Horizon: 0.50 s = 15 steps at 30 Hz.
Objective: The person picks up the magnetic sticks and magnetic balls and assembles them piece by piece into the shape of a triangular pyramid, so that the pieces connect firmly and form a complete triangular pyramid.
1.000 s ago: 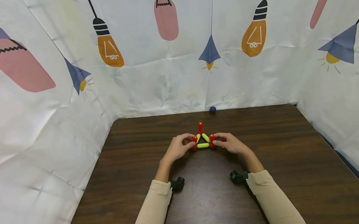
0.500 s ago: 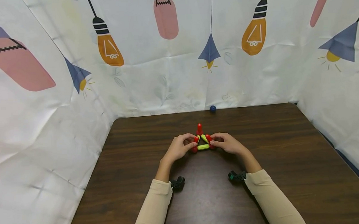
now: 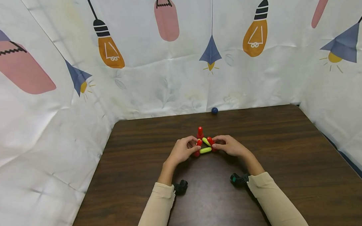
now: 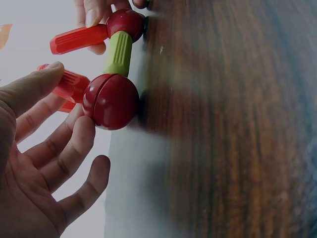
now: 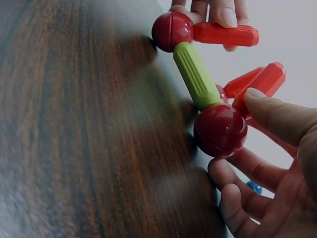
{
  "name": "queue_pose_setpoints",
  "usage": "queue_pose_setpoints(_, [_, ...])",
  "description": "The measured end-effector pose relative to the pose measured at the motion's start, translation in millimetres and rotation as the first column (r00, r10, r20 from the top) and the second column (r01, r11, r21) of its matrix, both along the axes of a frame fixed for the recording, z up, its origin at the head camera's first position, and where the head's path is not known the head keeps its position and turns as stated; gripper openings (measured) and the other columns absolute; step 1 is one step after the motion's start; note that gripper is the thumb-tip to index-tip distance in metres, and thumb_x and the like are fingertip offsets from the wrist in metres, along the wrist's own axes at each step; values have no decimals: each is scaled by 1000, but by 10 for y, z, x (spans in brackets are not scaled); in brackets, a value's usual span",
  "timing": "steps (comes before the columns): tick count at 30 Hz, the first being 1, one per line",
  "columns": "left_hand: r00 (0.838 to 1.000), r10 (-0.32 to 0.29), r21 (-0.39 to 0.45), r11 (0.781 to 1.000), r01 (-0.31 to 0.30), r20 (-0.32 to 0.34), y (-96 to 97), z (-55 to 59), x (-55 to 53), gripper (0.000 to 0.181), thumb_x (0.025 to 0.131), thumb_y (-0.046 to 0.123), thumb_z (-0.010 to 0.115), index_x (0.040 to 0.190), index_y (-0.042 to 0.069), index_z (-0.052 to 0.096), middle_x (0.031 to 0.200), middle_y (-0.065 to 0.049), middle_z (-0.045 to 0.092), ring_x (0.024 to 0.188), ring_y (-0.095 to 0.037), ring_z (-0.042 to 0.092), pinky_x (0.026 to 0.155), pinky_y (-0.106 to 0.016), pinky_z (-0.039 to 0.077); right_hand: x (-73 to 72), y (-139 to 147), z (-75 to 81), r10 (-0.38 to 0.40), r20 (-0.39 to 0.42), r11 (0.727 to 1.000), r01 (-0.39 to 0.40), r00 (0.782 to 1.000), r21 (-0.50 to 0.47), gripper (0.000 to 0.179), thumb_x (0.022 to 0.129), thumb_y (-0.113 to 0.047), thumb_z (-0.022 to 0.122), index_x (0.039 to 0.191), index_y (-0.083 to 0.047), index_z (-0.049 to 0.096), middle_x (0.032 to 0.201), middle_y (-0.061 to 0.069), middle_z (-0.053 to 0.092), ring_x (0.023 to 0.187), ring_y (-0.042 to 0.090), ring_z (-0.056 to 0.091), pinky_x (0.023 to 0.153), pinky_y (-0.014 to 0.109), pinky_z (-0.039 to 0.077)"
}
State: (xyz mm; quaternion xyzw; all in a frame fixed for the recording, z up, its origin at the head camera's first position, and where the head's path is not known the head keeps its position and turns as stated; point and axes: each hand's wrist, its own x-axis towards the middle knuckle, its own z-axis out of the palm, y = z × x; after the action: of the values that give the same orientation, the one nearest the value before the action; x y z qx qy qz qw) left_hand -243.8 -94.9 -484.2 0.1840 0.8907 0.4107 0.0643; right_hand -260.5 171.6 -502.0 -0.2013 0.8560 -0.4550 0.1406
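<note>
A triangle of magnetic rods and balls sits on the table, with yellow-green rods point(image 3: 205, 150) joining red balls point(image 4: 111, 101) at the corners. From each corner a red rod rises. My left hand point(image 3: 182, 149) pinches the left red rod point(image 4: 72, 87) between thumb and fingers, the other fingers close by its ball. With thumb and fingers my right hand point(image 3: 230, 146) pinches the right red rod point(image 5: 265, 84). Both held rods lean, the right one toward the triangle's far left. The far red rod point(image 3: 200, 131) stands upright, untouched.
A blue ball point(image 3: 215, 110) lies at the table's far edge, by the printed cloth point(image 3: 174, 83) that hangs behind and at the sides. Dark wrist devices point(image 3: 180, 187) are strapped at both sleeves. The brown wooden table point(image 3: 140, 161) extends around the hands.
The triangle has shifted slightly toward me and turned a little, its near rod now slanting. The two held red rods have gone from upright to leaning. Both hands keep their grip.
</note>
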Motion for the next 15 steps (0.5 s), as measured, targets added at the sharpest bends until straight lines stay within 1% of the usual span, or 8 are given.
queue_pose_setpoints(4, [1000, -3, 16, 1000, 2, 12, -19, 8, 1, 26, 94, 33, 76, 114, 17, 71, 88, 2, 72, 72, -12, 62, 65, -29, 53, -2, -1, 14, -6, 14, 1000, 6, 1000, 4, 31, 97, -25, 72, 124, -10, 70, 105, 9, 70, 81, 20, 56, 69, 33, 46])
queue_pose_setpoints(7, [1000, -8, 36, 999, 7, 26, -43, 19, 5, 25, 93, 35, 76, 111, 18, 72, 87, 3, 73, 72, -12, 65, 65, -29, 54, -9, 5, 12, -12, 25, 1000, 12, 1000, -2, 31, 95, -24, 74, 123, -10, 70, 104, 9, 69, 80, 20, 56, 67, 32, 46])
queue_pose_setpoints(9, [999, -12, 47, 999, 10, 33, -53, 31, 11, 24, 94, 37, 75, 108, 19, 73, 86, 3, 74, 73, -14, 67, 65, -30, 54, -14, 10, 7, -18, 30, 1000, 18, 999, -4, 31, 95, -23, 74, 122, -9, 70, 104, 10, 69, 80, 20, 56, 67, 32, 46])
queue_pose_setpoints(11, [999, -17, 68, 998, 14, 35, -56, 36, 13, 23, 97, 38, 71, 107, 17, 72, 86, 1, 74, 74, -19, 69, 64, -31, 54, -13, 15, 5, -28, 35, 1000, 28, 999, 0, 30, 95, -22, 74, 122, -9, 70, 102, 9, 68, 78, 20, 56, 66, 32, 46])
queue_pose_setpoints(13, [1000, -5, 84, 996, 2, 26, -54, 37, 13, 25, 101, 37, 65, 110, 15, 69, 87, -3, 73, 74, -23, 69, 64, -30, 54, -6, 17, 10, -40, 42, 999, 40, 998, 8, 29, 95, -22, 74, 121, -10, 70, 97, 9, 67, 76, 20, 55, 64, 31, 45])
queue_pose_setpoints(15, [1000, 20, 104, 994, -20, 3, -48, 29, 8, 29, 104, 34, 60, 121, 12, 65, 93, -8, 72, 75, -26, 68, 65, -31, 54, 6, 17, 22, -49, 49, 999, 48, 998, 17, 28, 95, -22, 74, 121, -11, 70, 93, 7, 65, 74, 21, 55, 63, 31, 45])
